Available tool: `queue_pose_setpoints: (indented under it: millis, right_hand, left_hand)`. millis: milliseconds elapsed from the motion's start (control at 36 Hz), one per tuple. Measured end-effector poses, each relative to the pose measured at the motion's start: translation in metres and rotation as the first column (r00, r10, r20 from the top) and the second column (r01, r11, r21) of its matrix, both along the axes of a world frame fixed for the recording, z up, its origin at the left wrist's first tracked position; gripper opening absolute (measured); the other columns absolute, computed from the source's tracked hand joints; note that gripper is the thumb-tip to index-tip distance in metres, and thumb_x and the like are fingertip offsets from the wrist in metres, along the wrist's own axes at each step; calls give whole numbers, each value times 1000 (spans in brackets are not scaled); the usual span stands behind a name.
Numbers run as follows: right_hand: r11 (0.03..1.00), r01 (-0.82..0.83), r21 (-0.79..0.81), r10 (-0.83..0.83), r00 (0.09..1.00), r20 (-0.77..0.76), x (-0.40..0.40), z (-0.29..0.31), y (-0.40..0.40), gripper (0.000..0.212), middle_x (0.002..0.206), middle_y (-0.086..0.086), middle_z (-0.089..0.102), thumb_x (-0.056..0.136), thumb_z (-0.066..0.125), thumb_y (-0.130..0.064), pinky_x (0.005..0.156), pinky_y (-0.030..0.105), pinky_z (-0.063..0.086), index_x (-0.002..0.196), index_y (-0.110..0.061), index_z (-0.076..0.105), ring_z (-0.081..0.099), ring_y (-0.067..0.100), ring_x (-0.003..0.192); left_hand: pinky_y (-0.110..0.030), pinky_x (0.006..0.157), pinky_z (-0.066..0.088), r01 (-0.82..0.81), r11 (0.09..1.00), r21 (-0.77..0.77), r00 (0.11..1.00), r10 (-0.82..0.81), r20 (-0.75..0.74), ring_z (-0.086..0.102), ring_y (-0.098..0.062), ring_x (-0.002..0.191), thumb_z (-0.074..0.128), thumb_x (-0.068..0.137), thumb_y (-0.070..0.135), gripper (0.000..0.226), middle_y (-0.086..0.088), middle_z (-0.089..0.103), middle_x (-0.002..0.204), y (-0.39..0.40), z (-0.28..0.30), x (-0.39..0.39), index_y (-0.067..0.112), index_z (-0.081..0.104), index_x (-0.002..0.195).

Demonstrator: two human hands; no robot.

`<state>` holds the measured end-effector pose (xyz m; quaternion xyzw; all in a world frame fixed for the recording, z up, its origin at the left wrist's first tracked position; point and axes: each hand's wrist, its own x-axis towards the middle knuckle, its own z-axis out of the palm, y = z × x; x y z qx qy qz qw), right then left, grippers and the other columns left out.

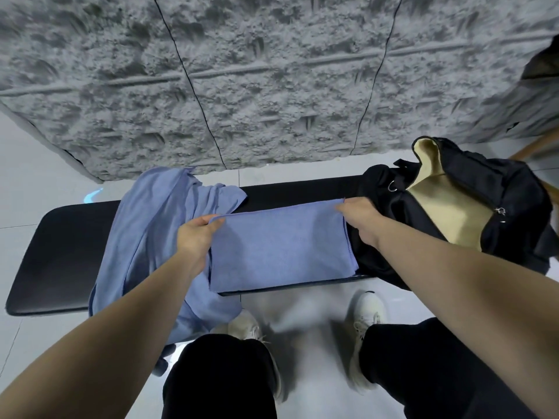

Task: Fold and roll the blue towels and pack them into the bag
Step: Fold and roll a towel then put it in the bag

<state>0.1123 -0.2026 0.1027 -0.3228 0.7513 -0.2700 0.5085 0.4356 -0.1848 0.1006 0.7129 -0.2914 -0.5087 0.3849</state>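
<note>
A folded blue towel [281, 249] lies flat on the black bench [60, 252] in front of me. My left hand [195, 237] pinches its far left corner and my right hand [360, 219] pinches its far right corner. More blue towel cloth [151, 225] lies crumpled to the left and hangs over the bench's near edge. The black bag [511, 201] sits open at the bench's right end, showing its tan lining [444, 213].
A rough grey stone-textured wall [242, 80] rises right behind the bench. Pale floor tiles [39, 164] lie to the left. My legs and white shoes [366, 316] stand close to the bench's near edge. A wooden object [532, 146] shows at the far right.
</note>
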Motion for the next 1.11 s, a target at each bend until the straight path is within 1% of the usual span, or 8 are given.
queue_pose_setpoints:
  millis: [250,333,528,639,750,917,1028,1111]
  right_hand:
    - [986,166,-2,-161,962,223,-3,1,-7,18,94,5,58,87,54,3,72,29,46,97,4,69,53,15,92]
    - [983,185,8,-182,954,238,-2,-2,-12,36,110,1,65,86,53,6,100,45,49,122,10,58,52,13,99]
    - [962,255,-100,-240,961,137,4,-7,-18,41,109,9,58,88,55,7,64,23,45,124,-12,58,57,19,88]
    - [935,-84,-344,-31,949,-314,10,-6,-13,41,129,7,43,87,51,3,93,28,44,123,-15,57,48,21,111]
    - [759,-576,-304,290,717,-634,20,1,-8,38,128,0,55,89,54,-8,99,28,35,125,-20,60,43,23,120]
    - [589,-801,-105,552,494,-672,40,1,-13,47,141,-4,52,92,54,-22,107,33,31,139,-23,49,40,21,132]
    - [613,-784,98,618,399,-677,44,-3,-19,60,141,-1,49,91,56,-34,107,40,31,147,-27,36,42,25,129]
    - [658,-736,161,592,372,-715,45,2,-21,61,121,-2,56,88,58,-39,100,43,28,145,-30,36,45,23,120]
  left_hand:
    - [-30,96,50,-73,994,-83,996,77,42,64,-19,108,72,88,8,15,-1,72,106,-8,2,-6,23,72,86]
    - [-23,91,46,-80,991,-104,996,83,31,64,-15,108,67,90,2,20,0,72,107,-10,0,-7,21,70,88]
    - [-14,73,47,-57,989,-134,991,72,109,62,-7,91,59,94,-3,25,-1,65,118,-15,-4,-13,17,67,107]
    - [-25,82,46,80,981,-179,942,-16,336,58,-14,101,60,93,6,31,2,52,130,-11,-4,-14,21,60,120]
    - [-28,72,46,225,953,-205,829,-76,554,54,-13,82,59,90,9,20,4,41,112,7,1,-19,17,56,108]
    - [-34,57,43,439,888,136,659,-421,623,57,-22,62,56,94,25,15,0,56,71,36,8,-18,21,44,102]
    - [-34,58,47,509,786,350,450,-590,670,58,-20,55,53,92,36,14,0,58,59,52,9,-16,25,45,90]
    - [-26,48,43,472,769,432,481,-635,604,52,-16,45,52,91,36,23,1,55,53,57,10,-11,19,43,80]
